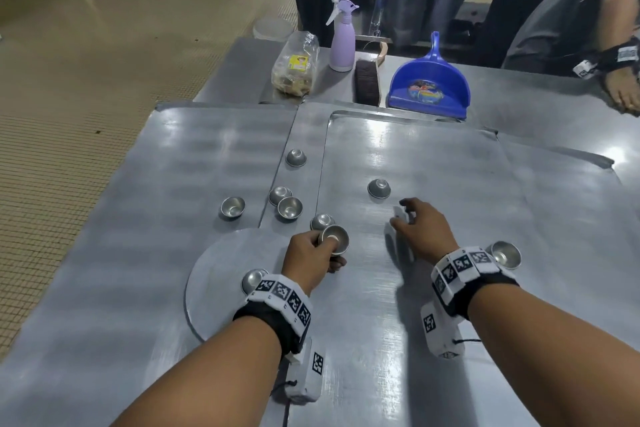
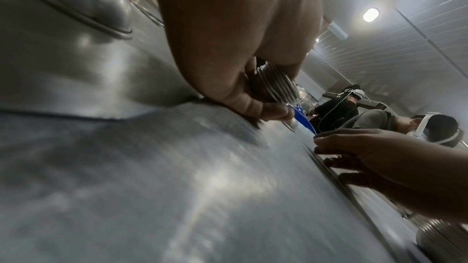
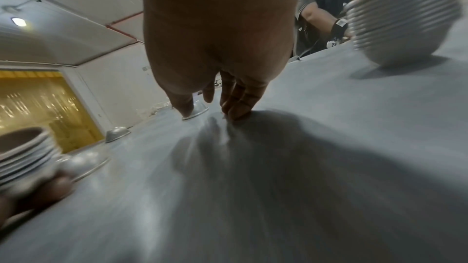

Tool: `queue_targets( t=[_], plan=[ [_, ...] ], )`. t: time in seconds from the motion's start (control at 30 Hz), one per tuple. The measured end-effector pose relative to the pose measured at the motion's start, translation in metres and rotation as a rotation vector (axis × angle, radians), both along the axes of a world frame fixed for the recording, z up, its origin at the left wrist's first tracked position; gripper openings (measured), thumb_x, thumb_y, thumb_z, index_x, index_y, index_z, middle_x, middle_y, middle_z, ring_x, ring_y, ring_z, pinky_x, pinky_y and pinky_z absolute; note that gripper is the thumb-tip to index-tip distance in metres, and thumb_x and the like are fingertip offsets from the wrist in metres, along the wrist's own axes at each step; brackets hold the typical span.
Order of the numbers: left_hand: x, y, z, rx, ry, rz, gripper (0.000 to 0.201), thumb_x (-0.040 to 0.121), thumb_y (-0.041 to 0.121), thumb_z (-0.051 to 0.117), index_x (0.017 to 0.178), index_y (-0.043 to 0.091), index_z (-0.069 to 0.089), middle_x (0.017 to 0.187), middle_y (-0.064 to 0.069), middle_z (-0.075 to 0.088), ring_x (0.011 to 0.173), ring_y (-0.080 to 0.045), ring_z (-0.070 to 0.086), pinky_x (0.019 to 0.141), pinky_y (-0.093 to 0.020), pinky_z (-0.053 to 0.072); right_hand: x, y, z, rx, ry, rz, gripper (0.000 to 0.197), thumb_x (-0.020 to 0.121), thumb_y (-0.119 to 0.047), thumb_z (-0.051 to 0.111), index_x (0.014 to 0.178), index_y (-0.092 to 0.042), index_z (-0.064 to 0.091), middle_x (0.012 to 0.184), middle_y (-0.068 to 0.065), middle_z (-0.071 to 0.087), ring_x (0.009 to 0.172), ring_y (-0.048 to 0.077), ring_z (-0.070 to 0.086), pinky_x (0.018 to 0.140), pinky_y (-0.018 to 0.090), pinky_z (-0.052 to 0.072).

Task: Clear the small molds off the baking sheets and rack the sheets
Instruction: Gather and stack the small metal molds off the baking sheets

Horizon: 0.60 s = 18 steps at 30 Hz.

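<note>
My left hand grips a nested stack of small metal molds just above the middle baking sheet; the left wrist view shows the ribbed stack pinched between thumb and fingers. My right hand is empty, its fingertips touching the sheet close to an upturned mold. Several single molds lie scattered left of the sheet. A second stack stands beside my right wrist, and one more mold sits on a round plate.
Another baking sheet lies at the left, near the table edge and tiled floor. At the back stand a bag, a purple spray bottle, a brush and a blue dustpan. Another person's hand rests at the far right.
</note>
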State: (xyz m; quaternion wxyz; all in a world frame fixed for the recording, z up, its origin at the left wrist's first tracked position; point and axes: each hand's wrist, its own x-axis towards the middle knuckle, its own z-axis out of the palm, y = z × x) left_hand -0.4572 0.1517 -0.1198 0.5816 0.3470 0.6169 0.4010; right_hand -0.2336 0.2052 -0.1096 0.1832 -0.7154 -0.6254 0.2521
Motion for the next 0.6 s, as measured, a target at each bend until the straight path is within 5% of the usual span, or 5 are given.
queue_targets(
  t=[0.33, 0.6],
  plan=[
    [0.001, 0.001, 0.001, 0.003, 0.011, 0.012, 0.019, 0.092, 0.003, 0.056, 0.091, -0.012, 0.066, 0.068, -0.012, 0.067, 0.061, -0.026, 0.071, 0.065, -0.037, 0.057, -0.01, 0.062, -0.004, -0.069, -0.107, 0.116, 0.07, 0.091, -0.037, 0.066, 0.153, -0.025, 0.037, 0.141, 0.017, 0.051, 0.125, 0.034, 0.053, 0.102, 0.04, 0.042],
    [0.003, 0.001, 0.001, 0.003, 0.008, 0.019, 0.019, 0.093, 0.003, 0.055, 0.091, -0.012, 0.066, 0.071, -0.012, 0.066, 0.062, -0.026, 0.071, 0.066, -0.037, 0.058, -0.023, 0.067, -0.004, -0.082, -0.17, 0.149, 0.04, 0.095, -0.028, 0.057, 0.134, -0.022, 0.052, 0.135, 0.01, 0.053, 0.116, 0.033, 0.057, 0.094, 0.039, 0.046]
  ],
)
